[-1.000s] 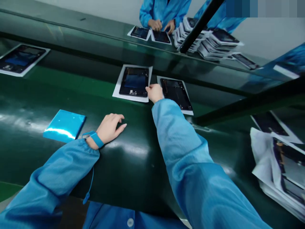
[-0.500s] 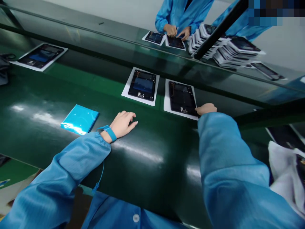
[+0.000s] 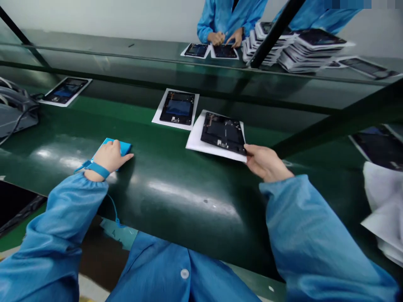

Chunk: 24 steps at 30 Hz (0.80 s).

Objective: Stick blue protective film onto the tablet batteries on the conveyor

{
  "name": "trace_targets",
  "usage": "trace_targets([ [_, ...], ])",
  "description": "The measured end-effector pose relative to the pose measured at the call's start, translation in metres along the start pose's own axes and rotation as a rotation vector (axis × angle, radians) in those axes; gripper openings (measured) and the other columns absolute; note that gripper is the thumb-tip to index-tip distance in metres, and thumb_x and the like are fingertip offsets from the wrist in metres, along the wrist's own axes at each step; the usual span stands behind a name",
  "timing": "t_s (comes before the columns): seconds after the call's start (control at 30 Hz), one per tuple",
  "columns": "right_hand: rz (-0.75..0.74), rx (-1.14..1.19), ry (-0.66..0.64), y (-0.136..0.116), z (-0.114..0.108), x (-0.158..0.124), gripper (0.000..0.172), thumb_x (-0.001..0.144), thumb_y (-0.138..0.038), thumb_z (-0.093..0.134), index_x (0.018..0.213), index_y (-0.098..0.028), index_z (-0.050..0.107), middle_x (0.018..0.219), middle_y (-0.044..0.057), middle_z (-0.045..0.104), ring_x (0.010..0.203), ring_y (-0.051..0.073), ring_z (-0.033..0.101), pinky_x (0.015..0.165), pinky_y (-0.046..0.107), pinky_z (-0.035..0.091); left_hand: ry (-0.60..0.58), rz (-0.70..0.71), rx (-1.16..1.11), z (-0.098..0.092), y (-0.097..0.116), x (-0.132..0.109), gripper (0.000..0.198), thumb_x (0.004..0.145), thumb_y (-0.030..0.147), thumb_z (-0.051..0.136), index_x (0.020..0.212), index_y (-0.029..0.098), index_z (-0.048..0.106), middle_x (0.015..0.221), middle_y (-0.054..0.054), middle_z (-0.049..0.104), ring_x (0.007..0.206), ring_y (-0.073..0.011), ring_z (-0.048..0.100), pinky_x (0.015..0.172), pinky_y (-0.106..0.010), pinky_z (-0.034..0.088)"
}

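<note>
My right hand point(image 3: 266, 161) pinches the near right corner of an opened tablet point(image 3: 223, 132) together with the white sheet point(image 3: 195, 136) under it, thumb on top and fingers beneath. The tablet shows its black inside with small parts, and the sheet is tilted, lifted at least partly off the bench. On the left, my left hand point(image 3: 108, 157), wearing a blue wrist strap point(image 3: 98, 167), lies over a stack of shiny blue film point(image 3: 125, 147). Its thumb sticks out to the right, and its fingertips are hidden behind the knuckles. The hand covers most of the stack.
Another opened tablet point(image 3: 178, 107) lies on white paper on the green bench point(image 3: 176, 180), and one more tablet point(image 3: 66, 90) is far left beside a grey device point(image 3: 15, 109). Behind the glass, a co-worker's hands point(image 3: 225, 38) touch a tablet near stacked tablets point(image 3: 315, 50). White paper point(image 3: 382, 201) lies right.
My right hand has taken hold of the tablet and sheet, raising and turning them toward me and left. My left hand has moved left onto the blue film stack. The view has shifted.
</note>
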State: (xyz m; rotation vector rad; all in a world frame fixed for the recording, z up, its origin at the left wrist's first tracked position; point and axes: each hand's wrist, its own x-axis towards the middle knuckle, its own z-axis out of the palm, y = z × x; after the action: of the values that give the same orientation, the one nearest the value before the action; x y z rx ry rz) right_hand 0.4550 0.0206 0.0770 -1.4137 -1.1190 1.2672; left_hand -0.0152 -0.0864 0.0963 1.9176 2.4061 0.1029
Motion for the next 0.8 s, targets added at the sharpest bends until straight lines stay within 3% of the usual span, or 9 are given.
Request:
trace_targets([
  [0.1, 0.115, 0.034, -0.052, 0.011, -0.009, -0.064, 0.017, 0.081, -0.032, 0.070, 0.071, -0.022, 0.060, 0.062, 0.002, 0.060, 0.056, 0.015, 0.059, 0.053, 0.028, 0.056, -0.175, -0.079, -0.134, -0.002, -0.024, 0.003, 0.044, 0.073, 0.057, 0.071, 0.087, 0.019, 0.055, 0.086, -0.009, 0.065, 0.085, -0.0280, 0.063, 0.079, -0.037, 0.047],
  [0.27, 0.298, 0.066, -0.169, 0.026, -0.027, -0.155, 0.032, 0.073, -0.050, 0.080, 0.086, -0.024, 0.067, 0.071, 0.002, 0.067, 0.062, 0.017, 0.065, 0.053, 0.026, 0.053, -0.247, -0.042, -0.286, -0.010, -0.036, 0.008, 0.047, 0.068, 0.063, 0.068, 0.085, 0.020, 0.061, 0.084, -0.004, 0.066, 0.078, -0.0195, 0.061, 0.073, -0.030, 0.045],
  [0.4, 0.312, 0.010, -0.194, 0.049, -0.035, -0.175, 0.051, 0.072, -0.062, 0.078, 0.100, -0.021, 0.067, 0.079, 0.005, 0.072, 0.066, 0.020, 0.067, 0.058, 0.030, 0.054, -0.287, -0.004, -0.385, -0.014, -0.044, 0.010, 0.049, 0.070, 0.068, 0.061, 0.077, 0.019, 0.062, 0.068, -0.001, 0.057, 0.065, -0.0160, 0.053, 0.063, -0.028, 0.042],
  [0.53, 0.087, -0.380, -0.168, 0.062, -0.041, -0.173, 0.054, 0.082, -0.066, 0.063, 0.102, -0.017, 0.069, 0.084, 0.009, 0.073, 0.071, 0.022, 0.068, 0.065, 0.034, 0.053, -0.178, -0.004, -0.419, -0.024, -0.048, 0.007, 0.044, 0.079, 0.062, 0.056, 0.072, 0.019, 0.056, 0.060, 0.002, 0.048, 0.058, -0.0140, 0.047, 0.058, -0.027, 0.038],
  [0.63, -0.235, -0.806, 0.006, 0.053, -0.030, -0.180, 0.049, 0.089, -0.058, 0.057, 0.110, -0.016, 0.070, 0.091, 0.012, 0.073, 0.080, 0.026, 0.068, 0.076, 0.040, 0.054, 0.055, -0.018, -0.390, -0.037, -0.029, -0.009, 0.033, 0.089, 0.050, 0.052, 0.076, 0.020, 0.051, 0.061, 0.003, 0.042, 0.061, -0.0134, 0.042, 0.059, -0.026, 0.032],
  [0.7, -0.435, -0.879, 0.052, 0.039, -0.007, -0.189, 0.045, 0.093, -0.052, 0.056, 0.117, -0.016, 0.067, 0.097, 0.013, 0.072, 0.086, 0.027, 0.068, 0.081, 0.042, 0.054, 0.196, 0.029, -0.396, -0.041, 0.003, -0.030, 0.027, 0.094, 0.044, 0.050, 0.081, 0.020, 0.050, 0.064, 0.003, 0.043, 0.064, -0.0133, 0.041, 0.062, -0.027, 0.031],
  [0.73, -0.502, -0.829, -0.001, 0.031, 0.010, -0.193, 0.043, 0.094, -0.051, 0.058, 0.119, -0.017, 0.066, 0.100, 0.012, 0.071, 0.088, 0.025, 0.067, 0.083, 0.041, 0.054, 0.241, 0.117, -0.437, -0.042, 0.024, -0.043, 0.025, 0.095, 0.041, 0.050, 0.082, 0.020, 0.051, 0.066, 0.003, 0.045, 0.064, -0.0130, 0.042, 0.062, -0.027, 0.033],
  [0.8, -0.524, -0.621, -0.227, 0.016, 0.048, -0.200, 0.043, 0.093, -0.049, 0.063, 0.124, -0.019, 0.061, 0.104, 0.009, 0.071, 0.083, 0.020, 0.067, 0.080, 0.036, 0.056, 0.182, 0.338, -0.575, -0.038, 0.069, -0.071, 0.023, 0.096, 0.037, 0.050, 0.081, 0.019, 0.052, 0.069, 0.002, 0.049, 0.065, -0.0127, 0.043, 0.063, -0.027, 0.035],
])
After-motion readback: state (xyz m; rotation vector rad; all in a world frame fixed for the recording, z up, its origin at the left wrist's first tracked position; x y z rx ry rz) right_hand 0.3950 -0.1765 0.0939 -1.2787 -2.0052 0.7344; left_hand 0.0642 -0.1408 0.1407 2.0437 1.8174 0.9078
